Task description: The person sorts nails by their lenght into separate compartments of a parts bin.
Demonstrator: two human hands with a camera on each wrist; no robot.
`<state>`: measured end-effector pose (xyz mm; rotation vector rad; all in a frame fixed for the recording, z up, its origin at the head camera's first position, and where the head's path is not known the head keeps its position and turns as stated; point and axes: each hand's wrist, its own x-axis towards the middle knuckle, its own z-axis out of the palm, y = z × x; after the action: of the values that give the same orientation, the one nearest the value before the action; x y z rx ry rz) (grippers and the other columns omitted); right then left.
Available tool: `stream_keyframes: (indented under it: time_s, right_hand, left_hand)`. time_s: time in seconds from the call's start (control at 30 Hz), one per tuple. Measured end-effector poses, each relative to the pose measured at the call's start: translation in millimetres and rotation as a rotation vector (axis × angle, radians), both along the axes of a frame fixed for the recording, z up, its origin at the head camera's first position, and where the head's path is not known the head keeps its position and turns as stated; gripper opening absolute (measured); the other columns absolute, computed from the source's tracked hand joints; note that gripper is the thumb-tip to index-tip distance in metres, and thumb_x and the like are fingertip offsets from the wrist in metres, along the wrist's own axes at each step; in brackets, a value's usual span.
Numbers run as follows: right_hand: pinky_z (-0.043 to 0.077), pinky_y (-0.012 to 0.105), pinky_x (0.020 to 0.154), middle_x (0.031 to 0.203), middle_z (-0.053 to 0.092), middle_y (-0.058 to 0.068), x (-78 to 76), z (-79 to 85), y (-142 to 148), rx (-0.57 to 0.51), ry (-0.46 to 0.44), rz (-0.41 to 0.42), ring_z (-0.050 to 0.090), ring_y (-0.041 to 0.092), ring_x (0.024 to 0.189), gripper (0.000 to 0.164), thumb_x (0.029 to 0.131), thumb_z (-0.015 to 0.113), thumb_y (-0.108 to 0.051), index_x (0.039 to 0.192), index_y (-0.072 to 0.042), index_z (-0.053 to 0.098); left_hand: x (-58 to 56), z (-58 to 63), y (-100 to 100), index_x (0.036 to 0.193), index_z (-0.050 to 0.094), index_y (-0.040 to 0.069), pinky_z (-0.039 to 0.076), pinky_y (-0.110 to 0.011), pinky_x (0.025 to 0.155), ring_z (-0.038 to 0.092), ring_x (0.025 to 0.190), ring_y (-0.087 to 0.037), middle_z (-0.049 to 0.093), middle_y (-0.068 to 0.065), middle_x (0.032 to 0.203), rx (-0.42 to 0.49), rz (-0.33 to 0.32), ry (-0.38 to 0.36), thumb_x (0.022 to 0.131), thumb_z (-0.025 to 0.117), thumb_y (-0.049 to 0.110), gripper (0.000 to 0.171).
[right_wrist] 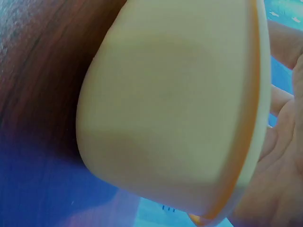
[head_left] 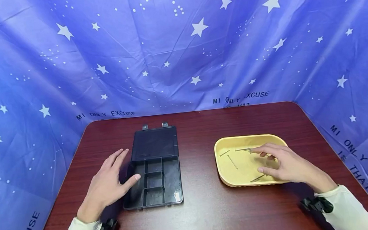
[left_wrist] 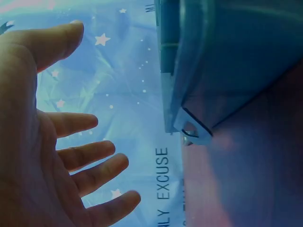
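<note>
My left hand [head_left: 106,184] hovers at the left side of a black divided box [head_left: 171,178], fingers spread and holding nothing. The box lies with its lid [head_left: 155,143] folded back, and its visible compartments hold nothing. In the left wrist view the same hand [left_wrist: 28,127] shows its bare palm beside the box's side wall [left_wrist: 246,61]. Over the right part of a yellow tray [head_left: 242,181] is my right hand [head_left: 285,162], fingers loosely bent, fingertips close to thin metal nails [head_left: 242,149]. The tray's outer wall [right_wrist: 165,104] hides much of that hand in the right wrist view.
Another nail [head_left: 232,162] lies apart on the tray's floor, and a few sit near the right thumb. Both containers rest on a dark red wooden table [head_left: 198,165]. A blue star-patterned curtain [head_left: 171,39] surrounds the table's back and sides.
</note>
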<state>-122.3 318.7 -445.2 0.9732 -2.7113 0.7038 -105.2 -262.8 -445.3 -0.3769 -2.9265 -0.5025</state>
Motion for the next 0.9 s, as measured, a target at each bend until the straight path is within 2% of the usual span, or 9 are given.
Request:
stream_keyframes:
  time_s: [0.17,0.33,0.47,0.6,0.73,0.9]
  right_hand:
    - [0.060,0.030,0.074,0.103,0.077,0.000,-3.1,-3.7,0,-0.076,-0.100,0.086,0.071,0.013,0.089,0.052,0.080,0.092,-0.010,0.128,-0.004,0.071]
    - [0.058,0.027,0.066,0.093,0.074,-0.003,-5.3,-8.6,-2,-0.092,-0.181,0.152,0.069,0.010,0.082,0.042,0.081,0.092,-0.011,0.118,-0.006,0.074]
    - [0.058,0.026,0.064,0.090,0.073,-0.003,-6.6,-11.2,-1,-0.090,-0.254,0.185,0.068,0.011,0.078,0.035,0.081,0.092,-0.010,0.112,-0.009,0.076]
    - [0.057,0.027,0.062,0.087,0.072,-0.003,-8.3,-12.4,-2,-0.081,-0.314,0.212,0.066,0.008,0.075,0.029,0.081,0.091,-0.008,0.106,-0.012,0.078]
    - [0.056,0.026,0.060,0.082,0.069,-0.008,-9.7,-14.1,-4,-0.068,-0.333,0.234,0.061,-0.002,0.073,0.025,0.081,0.090,-0.006,0.100,-0.016,0.079]
    - [0.053,0.023,0.058,0.080,0.066,-0.013,-10.8,-17.0,-5,-0.067,-0.345,0.266,0.057,-0.006,0.072,0.025,0.080,0.089,-0.003,0.096,-0.018,0.079]
  left_hand:
    - [-0.1,-4.7,-6,0.162,0.042,0.018,0.051,-0.067,0.098,0.053,0.139,-0.042,0.048,-0.016,0.157,0.054,0.002,-0.027,0.094,0.072,0.061,0.086]
    - [-1.7,-11.7,-12,0.158,0.047,0.014,0.051,-0.063,0.101,0.062,0.130,-0.038,0.054,-0.014,0.151,0.160,0.004,-0.056,0.096,0.075,0.052,0.078]
    - [-3.6,-18.3,-17,0.154,0.052,0.010,0.057,-0.057,0.095,0.067,0.122,-0.035,0.059,-0.013,0.144,0.251,-0.016,-0.056,0.096,0.079,0.041,0.071]
    - [-5.0,-25.0,-20,0.148,0.057,0.009,0.062,-0.041,0.086,0.069,0.113,-0.029,0.063,-0.010,0.135,0.326,-0.039,-0.048,0.095,0.082,0.030,0.063]
    - [-4.7,-32.5,-22,0.143,0.062,0.009,0.059,-0.027,0.078,0.070,0.103,-0.023,0.067,-0.009,0.127,0.390,-0.057,-0.041,0.095,0.081,0.019,0.053]
    - [-3.8,-41.2,-23,0.140,0.064,0.009,0.057,-0.025,0.071,0.068,0.098,-0.009,0.070,-0.012,0.124,0.470,-0.101,-0.066,0.096,0.078,0.009,0.047]
